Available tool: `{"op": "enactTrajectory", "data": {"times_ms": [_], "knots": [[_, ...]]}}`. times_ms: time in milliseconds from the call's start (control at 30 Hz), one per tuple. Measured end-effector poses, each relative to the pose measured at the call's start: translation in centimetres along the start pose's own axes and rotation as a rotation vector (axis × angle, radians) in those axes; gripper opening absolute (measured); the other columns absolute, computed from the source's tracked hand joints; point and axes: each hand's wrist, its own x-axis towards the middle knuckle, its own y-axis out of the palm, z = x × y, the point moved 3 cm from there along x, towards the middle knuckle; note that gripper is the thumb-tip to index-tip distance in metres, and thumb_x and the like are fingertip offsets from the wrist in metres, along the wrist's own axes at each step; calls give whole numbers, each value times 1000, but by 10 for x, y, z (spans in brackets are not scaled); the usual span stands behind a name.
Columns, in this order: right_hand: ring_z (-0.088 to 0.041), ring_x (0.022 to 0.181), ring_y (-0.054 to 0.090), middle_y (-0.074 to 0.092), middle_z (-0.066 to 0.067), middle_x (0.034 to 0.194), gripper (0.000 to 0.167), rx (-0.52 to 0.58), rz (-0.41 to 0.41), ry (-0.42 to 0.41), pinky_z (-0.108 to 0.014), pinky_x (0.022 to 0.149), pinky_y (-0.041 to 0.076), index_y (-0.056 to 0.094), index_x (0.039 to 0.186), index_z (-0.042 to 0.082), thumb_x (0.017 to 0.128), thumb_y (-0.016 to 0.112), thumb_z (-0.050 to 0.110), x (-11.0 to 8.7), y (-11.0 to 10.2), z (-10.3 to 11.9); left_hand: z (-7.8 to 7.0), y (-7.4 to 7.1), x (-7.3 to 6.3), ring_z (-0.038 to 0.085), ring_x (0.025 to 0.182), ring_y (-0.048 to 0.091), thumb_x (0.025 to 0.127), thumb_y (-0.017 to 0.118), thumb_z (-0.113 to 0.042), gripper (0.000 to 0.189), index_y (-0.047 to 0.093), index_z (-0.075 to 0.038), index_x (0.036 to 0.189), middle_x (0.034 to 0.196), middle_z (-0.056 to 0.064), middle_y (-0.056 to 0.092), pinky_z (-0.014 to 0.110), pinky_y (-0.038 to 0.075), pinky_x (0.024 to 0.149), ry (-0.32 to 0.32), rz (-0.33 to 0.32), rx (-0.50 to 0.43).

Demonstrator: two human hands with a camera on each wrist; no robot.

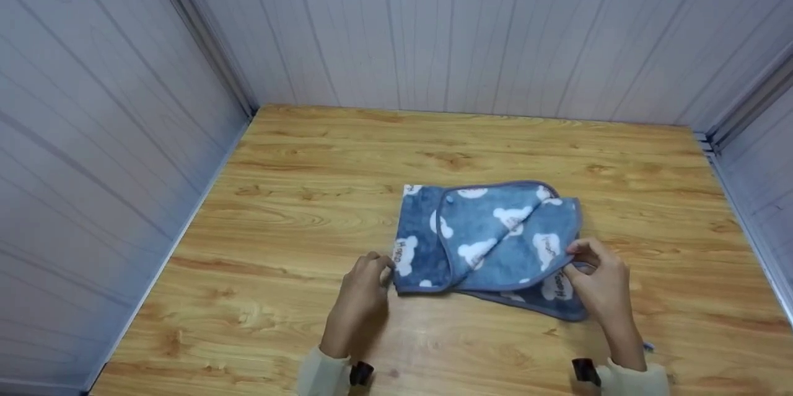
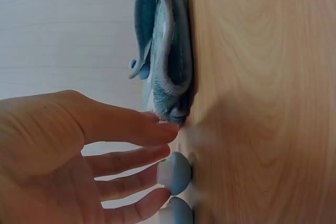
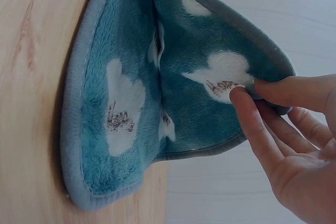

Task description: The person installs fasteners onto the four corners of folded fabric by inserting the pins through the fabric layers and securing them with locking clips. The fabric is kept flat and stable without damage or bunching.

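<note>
A blue plush cloth (image 1: 483,247) with white bear prints and grey-blue binding lies folded on the table. At its near left corner my left hand (image 1: 364,281) has thumb and forefinger on the folded edge; in the left wrist view that hand (image 2: 79,145) pinches the end of the layers. My right hand (image 1: 601,278) pinches the edge of the upper flap at the right. The right wrist view shows this flap (image 3: 220,51) raised off the lower layer (image 3: 115,119), thumb and forefinger on its corner. A small round snap (image 1: 450,200) sits on the upper flap.
The wood-grain table (image 1: 297,198) is bounded by pale panelled walls (image 1: 421,30) at the back and both sides. Two rounded blue-grey shapes (image 2: 181,174) show beside my left fingertips; I cannot tell what they are. Dark bands (image 1: 585,371) sit at both wrists.
</note>
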Motion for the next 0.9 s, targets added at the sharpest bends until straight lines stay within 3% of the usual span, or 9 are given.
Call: {"op": "enactTrajectory", "data": {"times_ms": [100, 167, 267, 367, 533, 767, 900], "knots": [[6, 78, 57, 64, -12, 86, 22, 0, 4, -3, -8, 65, 46, 63, 87, -1, 72, 67, -16, 0, 0, 0, 0, 0, 1, 22, 91, 52, 91, 51, 6, 20, 69, -2, 94, 95, 8, 57, 39, 46, 78, -18, 18, -7], [6, 78, 57, 64, -12, 87, 21, 3, 6, -4, -8, 65, 46, 63, 88, -1, 72, 66, -16, 0, 0, 0, 1, 0, 2, 21, 84, 48, 88, 47, 12, 25, 68, -1, 85, 87, 7, 53, 36, 44, 72, -14, 29, -6], [6, 78, 57, 64, -11, 86, 21, 18, 8, -1, -8, 65, 46, 63, 88, -1, 72, 66, -15, 0, 0, -1, 0, 1, 4, 19, 73, 39, 82, 41, 17, 31, 56, -3, 64, 73, 3, 41, 31, 34, 63, 21, 33, 13], [7, 78, 58, 64, -11, 86, 19, 34, 6, 3, -9, 65, 47, 63, 88, -2, 73, 66, -14, 0, 0, -1, 0, 1, 6, 18, 69, 33, 81, 40, 17, 32, 49, -5, 59, 68, 0, 32, 29, 27, 60, 56, 30, 39], [4, 78, 60, 64, -11, 85, 19, 35, -2, 4, -9, 65, 47, 64, 87, -2, 73, 66, -13, 0, 0, -1, 0, 2, 6, 18, 71, 37, 82, 42, 16, 31, 67, -1, 74, 72, 3, 44, 30, 32, 61, 32, 37, 40], [-20, 82, 67, 64, -9, 84, 20, 24, -14, 5, -10, 64, 48, 64, 86, -1, 71, 65, -15, 0, 1, -3, -1, 3, 8, 15, 69, 51, 82, 50, 10, 24, 70, -4, 77, 77, 4, 61, 32, 43, 60, 45, -4, 78], [-24, 84, 67, 64, -10, 85, 21, 15, -12, 7, -10, 64, 48, 64, 86, -1, 71, 65, -16, 0, 1, -3, 0, 3, 9, 16, 69, 56, 81, 53, 8, 22, 71, -4, 80, 78, 4, 61, 34, 47, 60, 42, -20, 89]]}}
